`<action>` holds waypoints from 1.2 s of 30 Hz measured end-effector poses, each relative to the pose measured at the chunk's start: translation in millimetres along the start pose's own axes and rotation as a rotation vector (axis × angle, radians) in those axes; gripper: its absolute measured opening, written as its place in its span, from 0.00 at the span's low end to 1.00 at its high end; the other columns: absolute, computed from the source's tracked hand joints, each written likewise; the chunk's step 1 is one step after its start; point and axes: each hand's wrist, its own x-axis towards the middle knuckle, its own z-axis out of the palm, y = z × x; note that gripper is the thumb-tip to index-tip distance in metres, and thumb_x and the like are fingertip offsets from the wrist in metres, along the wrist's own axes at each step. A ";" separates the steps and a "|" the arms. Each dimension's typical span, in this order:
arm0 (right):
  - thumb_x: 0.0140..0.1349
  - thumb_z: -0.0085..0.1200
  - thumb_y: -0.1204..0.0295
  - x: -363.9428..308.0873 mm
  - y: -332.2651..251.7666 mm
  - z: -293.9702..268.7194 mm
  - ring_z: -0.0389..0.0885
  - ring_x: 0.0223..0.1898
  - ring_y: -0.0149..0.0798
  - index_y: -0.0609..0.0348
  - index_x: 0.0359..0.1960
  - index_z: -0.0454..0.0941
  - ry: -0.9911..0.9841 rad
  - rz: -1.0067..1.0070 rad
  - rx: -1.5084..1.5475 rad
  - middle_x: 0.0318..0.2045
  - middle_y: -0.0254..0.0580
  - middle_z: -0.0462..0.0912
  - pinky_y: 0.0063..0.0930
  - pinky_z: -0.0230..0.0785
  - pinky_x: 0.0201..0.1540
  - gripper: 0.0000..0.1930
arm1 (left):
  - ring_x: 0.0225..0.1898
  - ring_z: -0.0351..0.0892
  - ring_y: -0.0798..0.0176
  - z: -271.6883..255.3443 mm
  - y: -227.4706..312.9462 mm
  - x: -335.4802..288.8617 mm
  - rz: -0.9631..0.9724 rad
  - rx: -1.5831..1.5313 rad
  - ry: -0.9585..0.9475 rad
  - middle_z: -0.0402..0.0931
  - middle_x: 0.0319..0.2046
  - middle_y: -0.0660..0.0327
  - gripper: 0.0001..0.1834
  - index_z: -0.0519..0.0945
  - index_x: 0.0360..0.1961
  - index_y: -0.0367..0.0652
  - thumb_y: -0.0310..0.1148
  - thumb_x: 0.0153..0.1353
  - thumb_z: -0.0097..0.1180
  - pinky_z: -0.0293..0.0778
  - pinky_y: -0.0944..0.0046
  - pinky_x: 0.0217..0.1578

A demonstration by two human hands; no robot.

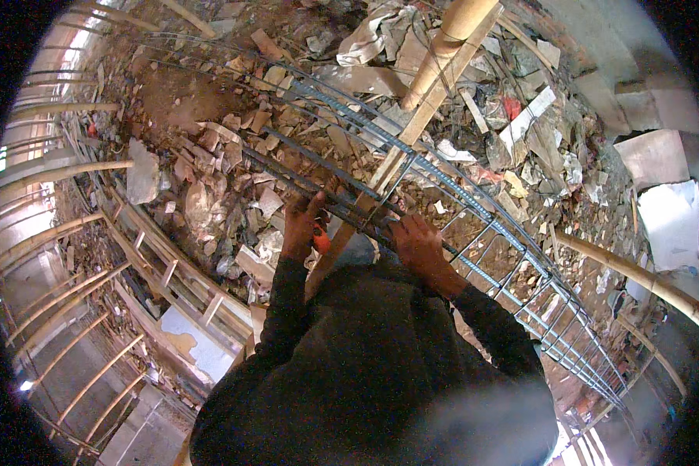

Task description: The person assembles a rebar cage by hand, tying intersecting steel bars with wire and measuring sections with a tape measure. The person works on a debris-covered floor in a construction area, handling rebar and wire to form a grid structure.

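Note:
A long cage of steel reinforcing bars (512, 260) runs slantwise from the far left to the near right, with square ties along it. My left hand (301, 221) is closed around a tool with an orange handle (321, 238), beside the cage's near bars. The tool's working end is hidden, so I cannot tell its kind. My right hand (419, 245) lies over the near bars, its fingers curled down on them. Between my hands, a wooden plank (392, 167) crosses under the cage.
Broken tile, brick and scrap litter the ground (186, 101) beyond the cage. A thick bamboo pole (450, 46) slants in from the top. Another bamboo pole (637, 272) lies at the right. On the left are a wooden ladder-like frame (167, 272) and several bamboo poles (62, 171).

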 end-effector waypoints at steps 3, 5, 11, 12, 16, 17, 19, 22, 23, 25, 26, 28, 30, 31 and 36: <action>0.63 0.57 0.66 1.5 3.1 -4.3 0.82 0.38 0.48 0.53 0.39 0.81 -0.087 -0.046 0.067 0.33 0.43 0.79 0.48 0.75 0.35 0.07 | 0.21 0.73 0.74 3.5 -1.4 -1.7 0.029 -0.012 0.043 0.77 0.25 0.69 0.15 0.83 0.39 0.44 0.46 0.69 0.66 0.67 0.69 0.22; 0.63 0.57 0.65 2.2 5.6 -7.9 0.82 0.38 0.50 0.54 0.38 0.81 -0.136 -0.071 0.107 0.33 0.45 0.79 0.49 0.74 0.34 0.08 | 0.20 0.71 0.74 4.6 -1.5 -2.8 0.062 -0.004 0.058 0.75 0.22 0.70 0.15 0.84 0.37 0.45 0.47 0.69 0.65 0.66 0.69 0.22; 0.59 0.60 0.71 1.9 7.6 -7.2 0.80 0.42 0.46 0.58 0.40 0.82 -0.214 -0.050 0.072 0.35 0.43 0.79 0.44 0.75 0.39 0.09 | 0.22 0.73 0.74 0.4 -3.5 -0.9 0.034 0.049 0.031 0.77 0.24 0.68 0.15 0.84 0.38 0.45 0.46 0.70 0.64 0.66 0.68 0.22; 0.59 0.60 0.71 2.0 7.5 -6.4 0.80 0.41 0.47 0.58 0.40 0.82 -0.198 -0.066 0.077 0.35 0.43 0.79 0.44 0.75 0.39 0.09 | 0.22 0.73 0.74 -0.2 -4.7 -0.2 0.040 0.061 0.050 0.77 0.24 0.68 0.15 0.84 0.39 0.44 0.46 0.71 0.64 0.65 0.68 0.22; 0.59 0.59 0.71 2.9 10.1 -6.6 0.80 0.39 0.47 0.57 0.40 0.82 -0.183 -0.098 0.106 0.33 0.43 0.79 0.44 0.75 0.39 0.09 | 0.22 0.75 0.72 -2.2 -8.9 4.3 0.050 0.035 0.025 0.78 0.24 0.67 0.15 0.85 0.42 0.43 0.44 0.72 0.61 0.69 0.68 0.23; 0.59 0.60 0.71 3.3 10.2 -7.6 0.80 0.39 0.47 0.57 0.40 0.82 -0.157 -0.100 0.112 0.33 0.42 0.79 0.44 0.75 0.39 0.09 | 0.22 0.75 0.71 -2.4 -9.7 5.1 0.042 0.052 0.024 0.79 0.24 0.67 0.15 0.85 0.43 0.43 0.44 0.73 0.61 0.70 0.68 0.24; 0.59 0.60 0.70 3.3 9.2 -10.2 0.80 0.39 0.46 0.57 0.39 0.82 -0.161 -0.082 0.112 0.32 0.42 0.79 0.44 0.75 0.39 0.08 | 0.22 0.76 0.70 -2.7 -10.8 5.9 0.049 0.050 0.036 0.79 0.24 0.66 0.15 0.85 0.44 0.43 0.44 0.73 0.61 0.71 0.68 0.24; 0.59 0.60 0.70 2.3 3.9 -12.2 0.81 0.39 0.46 0.57 0.38 0.81 -0.170 -0.029 0.101 0.32 0.41 0.79 0.43 0.75 0.40 0.08 | 0.21 0.77 0.69 -3.4 -10.5 6.1 0.059 0.091 0.041 0.80 0.23 0.64 0.14 0.85 0.44 0.44 0.45 0.72 0.61 0.71 0.67 0.23; 0.59 0.60 0.69 1.9 2.2 -11.6 0.81 0.39 0.46 0.57 0.38 0.82 -0.179 -0.003 0.106 0.32 0.41 0.79 0.43 0.75 0.40 0.08 | 0.21 0.77 0.69 -3.9 -9.8 6.3 0.065 0.108 0.033 0.79 0.23 0.64 0.14 0.84 0.43 0.45 0.45 0.72 0.61 0.71 0.67 0.22; 0.58 0.61 0.69 1.8 0.3 -8.9 0.81 0.39 0.45 0.56 0.38 0.82 -0.095 -0.025 0.079 0.32 0.40 0.79 0.43 0.75 0.40 0.08 | 0.21 0.77 0.69 -5.4 -7.7 7.2 0.022 0.069 0.028 0.79 0.24 0.64 0.16 0.82 0.41 0.43 0.46 0.70 0.64 0.70 0.66 0.21; 0.60 0.60 0.67 1.1 -0.2 -7.5 0.81 0.39 0.46 0.54 0.39 0.82 -0.075 -0.025 0.099 0.33 0.41 0.80 0.43 0.74 0.39 0.09 | 0.22 0.78 0.68 -6.1 -6.7 7.2 0.007 0.031 0.011 0.80 0.27 0.64 0.17 0.82 0.41 0.42 0.46 0.68 0.66 0.71 0.66 0.22; 0.64 0.58 0.62 1.6 0.9 -4.3 0.81 0.40 0.47 0.51 0.42 0.83 -0.078 -0.012 0.106 0.35 0.42 0.80 0.44 0.73 0.37 0.10 | 0.24 0.79 0.69 -7.8 -4.4 7.7 -0.019 -0.005 -0.023 0.80 0.29 0.64 0.17 0.81 0.42 0.42 0.46 0.67 0.68 0.71 0.65 0.22; 0.64 0.57 0.64 2.1 2.1 -3.2 0.81 0.40 0.47 0.51 0.42 0.83 -0.146 -0.017 0.095 0.36 0.42 0.81 0.46 0.73 0.37 0.09 | 0.24 0.78 0.70 -8.8 -3.0 6.2 -0.045 0.005 -0.044 0.80 0.28 0.65 0.17 0.82 0.42 0.42 0.45 0.67 0.69 0.71 0.66 0.22; 0.64 0.57 0.65 2.5 2.8 -3.7 0.81 0.41 0.48 0.51 0.42 0.83 -0.222 -0.006 0.083 0.36 0.42 0.81 0.47 0.73 0.38 0.09 | 0.24 0.78 0.70 -9.3 -2.3 5.9 -0.073 0.027 -0.030 0.80 0.28 0.66 0.17 0.82 0.42 0.42 0.45 0.67 0.69 0.70 0.66 0.22; 0.59 0.63 0.67 4.6 4.6 -10.4 0.80 0.38 0.44 0.56 0.39 0.83 -0.004 -0.074 0.158 0.29 0.38 0.78 0.42 0.73 0.36 0.09 | 0.25 0.78 0.71 -4.6 -6.0 2.1 -0.011 -0.020 0.019 0.83 0.30 0.64 0.16 0.85 0.40 0.41 0.45 0.67 0.68 0.72 0.68 0.22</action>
